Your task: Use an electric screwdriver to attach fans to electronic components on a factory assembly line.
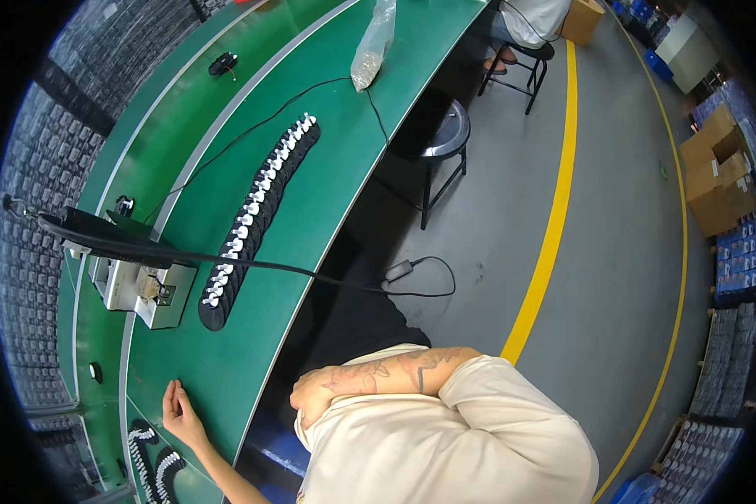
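On the green table at the lower left, my left hand (181,417) lies with its fingers drawn together. I see nothing held in it. Bent across my body, my right hand (312,395) is curled around the lower edge of my cream shirt (428,445); its fingertips are partly hidden. Ahead of my left hand stands a light-coloured boxy device (153,294) with a small opening in front. Beside the device, a long row of overlapping black pieces with white fittings (256,206) lies on the table.
A black cable (269,265) crosses above the table to a small box (399,270). More black-and-white pieces (143,462) lie near my left forearm. A clear bag of small parts (370,63) sits far along the table. A stool (445,134) and a seated person (533,21) are beyond.
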`<action>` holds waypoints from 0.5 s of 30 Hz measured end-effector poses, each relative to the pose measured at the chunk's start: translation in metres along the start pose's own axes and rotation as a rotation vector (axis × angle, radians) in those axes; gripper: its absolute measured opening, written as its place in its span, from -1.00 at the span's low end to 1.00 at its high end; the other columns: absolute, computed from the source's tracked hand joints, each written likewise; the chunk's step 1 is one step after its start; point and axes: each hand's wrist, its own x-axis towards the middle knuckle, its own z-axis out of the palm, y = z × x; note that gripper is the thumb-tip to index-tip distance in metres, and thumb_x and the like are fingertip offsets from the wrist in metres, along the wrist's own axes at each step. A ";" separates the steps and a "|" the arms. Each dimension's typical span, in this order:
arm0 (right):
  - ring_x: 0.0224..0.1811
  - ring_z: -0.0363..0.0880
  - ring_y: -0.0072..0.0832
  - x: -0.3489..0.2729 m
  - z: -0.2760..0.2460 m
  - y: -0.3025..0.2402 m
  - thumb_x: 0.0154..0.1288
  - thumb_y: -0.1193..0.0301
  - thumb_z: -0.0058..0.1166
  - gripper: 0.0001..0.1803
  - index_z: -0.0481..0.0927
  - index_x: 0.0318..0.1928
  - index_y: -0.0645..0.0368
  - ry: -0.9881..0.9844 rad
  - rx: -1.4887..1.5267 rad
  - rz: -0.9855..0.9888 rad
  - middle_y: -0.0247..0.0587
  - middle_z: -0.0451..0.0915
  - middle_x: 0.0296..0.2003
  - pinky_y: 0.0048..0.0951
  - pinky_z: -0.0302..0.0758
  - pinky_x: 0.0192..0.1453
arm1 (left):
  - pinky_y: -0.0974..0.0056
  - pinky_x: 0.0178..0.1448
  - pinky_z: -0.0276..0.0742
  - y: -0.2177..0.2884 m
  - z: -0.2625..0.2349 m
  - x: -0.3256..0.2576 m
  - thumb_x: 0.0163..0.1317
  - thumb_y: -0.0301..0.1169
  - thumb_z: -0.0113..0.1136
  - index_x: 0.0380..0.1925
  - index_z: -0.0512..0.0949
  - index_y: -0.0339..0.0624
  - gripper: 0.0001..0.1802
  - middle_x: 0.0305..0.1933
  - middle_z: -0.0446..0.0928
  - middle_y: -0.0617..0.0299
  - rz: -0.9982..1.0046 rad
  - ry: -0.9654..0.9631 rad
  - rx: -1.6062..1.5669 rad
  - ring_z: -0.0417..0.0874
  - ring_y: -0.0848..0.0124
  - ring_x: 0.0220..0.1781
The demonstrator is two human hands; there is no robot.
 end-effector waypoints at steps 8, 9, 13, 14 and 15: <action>-0.12 0.67 -0.02 0.002 0.005 0.008 0.08 0.06 0.09 -0.48 0.71 -0.21 0.30 0.039 -0.013 -0.015 0.12 0.69 -0.24 -0.05 0.57 -0.01 | 0.35 0.19 0.50 0.003 0.000 0.005 0.39 -0.49 0.11 0.04 0.53 -0.53 -0.68 -0.01 0.66 -0.04 -0.018 0.016 -0.007 0.66 0.36 0.03; -0.12 0.67 -0.02 0.003 0.007 0.007 0.08 0.06 0.09 -0.48 0.71 -0.21 0.30 0.031 0.004 -0.009 0.12 0.69 -0.25 -0.05 0.57 -0.01 | 0.35 0.19 0.50 0.001 -0.002 0.005 0.39 -0.49 0.10 0.04 0.52 -0.53 -0.68 -0.01 0.65 -0.05 -0.026 0.005 -0.009 0.66 0.36 0.03; -0.14 0.67 -0.02 -0.002 0.003 0.007 0.07 0.08 0.11 -0.51 0.71 -0.21 0.29 0.060 -0.021 -0.011 0.11 0.70 -0.26 -0.04 0.57 -0.04 | 0.36 0.17 0.50 -0.005 0.005 0.005 0.39 -0.50 0.10 0.04 0.52 -0.53 -0.68 -0.01 0.65 -0.03 -0.011 0.007 -0.071 0.65 0.38 0.02; -0.16 0.68 -0.02 0.000 0.009 0.005 0.07 0.09 0.12 -0.50 0.70 -0.21 0.31 0.112 -0.085 -0.002 0.13 0.69 -0.28 -0.04 0.58 -0.06 | 0.37 0.17 0.49 -0.007 0.002 0.003 0.39 -0.49 0.10 0.04 0.53 -0.52 -0.68 -0.01 0.65 0.00 -0.010 0.003 -0.067 0.65 0.39 0.02; -0.17 0.68 -0.01 0.001 0.014 0.004 0.06 0.09 0.13 -0.49 0.68 -0.21 0.33 0.165 -0.147 0.008 0.16 0.68 -0.30 -0.04 0.58 -0.07 | 0.38 0.17 0.49 -0.007 0.000 0.002 0.39 -0.49 0.11 0.04 0.54 -0.50 -0.68 0.00 0.64 0.03 -0.008 -0.004 -0.062 0.64 0.41 0.03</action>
